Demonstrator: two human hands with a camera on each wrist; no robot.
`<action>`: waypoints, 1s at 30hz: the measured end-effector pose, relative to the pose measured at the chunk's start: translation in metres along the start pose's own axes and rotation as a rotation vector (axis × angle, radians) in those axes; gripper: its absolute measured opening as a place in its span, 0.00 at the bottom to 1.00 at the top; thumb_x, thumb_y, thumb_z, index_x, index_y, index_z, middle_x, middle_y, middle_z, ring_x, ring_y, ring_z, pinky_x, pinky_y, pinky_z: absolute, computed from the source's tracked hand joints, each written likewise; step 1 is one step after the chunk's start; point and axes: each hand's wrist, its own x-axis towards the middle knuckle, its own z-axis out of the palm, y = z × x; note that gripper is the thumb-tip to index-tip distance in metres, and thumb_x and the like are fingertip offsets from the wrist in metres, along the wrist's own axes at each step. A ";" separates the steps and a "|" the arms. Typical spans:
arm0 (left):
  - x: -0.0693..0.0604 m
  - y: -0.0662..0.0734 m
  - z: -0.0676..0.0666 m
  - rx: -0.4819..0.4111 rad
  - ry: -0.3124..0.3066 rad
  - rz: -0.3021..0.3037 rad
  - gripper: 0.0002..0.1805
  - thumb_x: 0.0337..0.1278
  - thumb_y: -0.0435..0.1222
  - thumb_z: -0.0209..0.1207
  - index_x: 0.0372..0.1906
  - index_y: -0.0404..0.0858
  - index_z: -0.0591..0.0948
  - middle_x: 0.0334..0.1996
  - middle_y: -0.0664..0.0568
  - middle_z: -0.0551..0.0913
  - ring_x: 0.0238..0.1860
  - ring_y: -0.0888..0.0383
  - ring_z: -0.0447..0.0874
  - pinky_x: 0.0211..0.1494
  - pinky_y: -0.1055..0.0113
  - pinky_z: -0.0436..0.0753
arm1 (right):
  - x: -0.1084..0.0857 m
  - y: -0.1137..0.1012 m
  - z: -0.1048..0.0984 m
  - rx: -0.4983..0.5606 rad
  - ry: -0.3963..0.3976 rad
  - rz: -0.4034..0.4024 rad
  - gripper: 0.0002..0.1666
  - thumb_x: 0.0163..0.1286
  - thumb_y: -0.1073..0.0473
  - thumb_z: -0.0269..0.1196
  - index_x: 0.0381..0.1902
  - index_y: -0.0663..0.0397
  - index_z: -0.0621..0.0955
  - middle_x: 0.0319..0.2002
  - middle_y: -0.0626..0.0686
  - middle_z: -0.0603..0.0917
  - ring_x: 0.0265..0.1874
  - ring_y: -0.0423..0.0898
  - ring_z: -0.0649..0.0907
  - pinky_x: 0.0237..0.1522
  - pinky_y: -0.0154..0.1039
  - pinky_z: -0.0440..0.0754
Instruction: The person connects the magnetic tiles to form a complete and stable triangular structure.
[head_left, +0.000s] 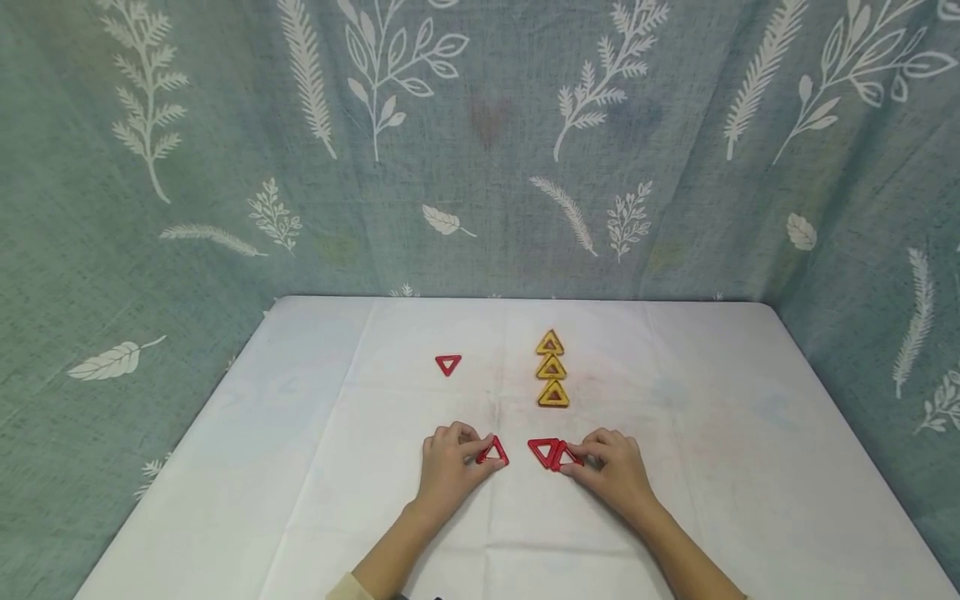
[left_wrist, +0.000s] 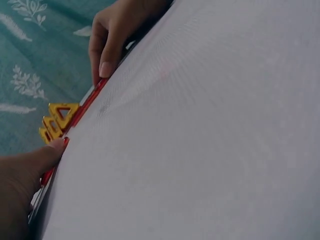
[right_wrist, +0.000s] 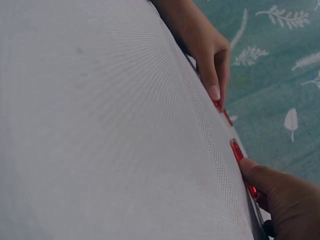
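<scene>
My left hand [head_left: 450,467] pinches a small red triangle frame [head_left: 502,452] between thumb and fingers, low over the white table. To the right, my right hand [head_left: 617,471] holds a second red triangle [head_left: 557,460] by its right side. That piece meets another red triangle [head_left: 543,442] edge to edge, and the two lie side by side. A gap separates this pair from the left hand's piece. In the left wrist view the left thumb [left_wrist: 46,156] presses on its red piece. The right wrist view shows the right thumb [right_wrist: 260,175] against red edges.
Three yellow triangles [head_left: 553,404] form a column beyond the hands, points facing away. One more red triangle [head_left: 448,358] lies farther back on the left, its point toward me. The white cloth-covered table [head_left: 360,500] ends at a patterned green curtain [head_left: 480,167].
</scene>
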 end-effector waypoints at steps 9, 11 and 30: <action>-0.002 0.010 0.007 0.018 0.025 0.017 0.24 0.36 0.53 0.72 0.43 0.48 0.87 0.34 0.60 0.73 0.36 0.62 0.66 0.41 0.62 0.62 | 0.001 -0.003 0.002 -0.019 -0.001 0.032 0.18 0.36 0.53 0.79 0.29 0.50 0.89 0.25 0.38 0.77 0.25 0.32 0.67 0.33 0.36 0.61; -0.003 0.013 0.009 0.024 0.036 0.026 0.23 0.35 0.53 0.72 0.42 0.48 0.88 0.34 0.60 0.73 0.36 0.62 0.66 0.40 0.63 0.62 | 0.000 -0.003 0.003 -0.020 0.010 0.028 0.18 0.36 0.53 0.79 0.29 0.50 0.89 0.25 0.38 0.77 0.25 0.32 0.67 0.33 0.36 0.60; -0.002 0.035 0.023 0.048 0.082 0.092 0.24 0.35 0.54 0.72 0.41 0.45 0.88 0.34 0.59 0.73 0.36 0.61 0.66 0.40 0.64 0.64 | 0.000 -0.006 0.002 -0.028 0.041 0.007 0.19 0.35 0.54 0.80 0.27 0.52 0.88 0.25 0.41 0.79 0.25 0.33 0.68 0.32 0.37 0.62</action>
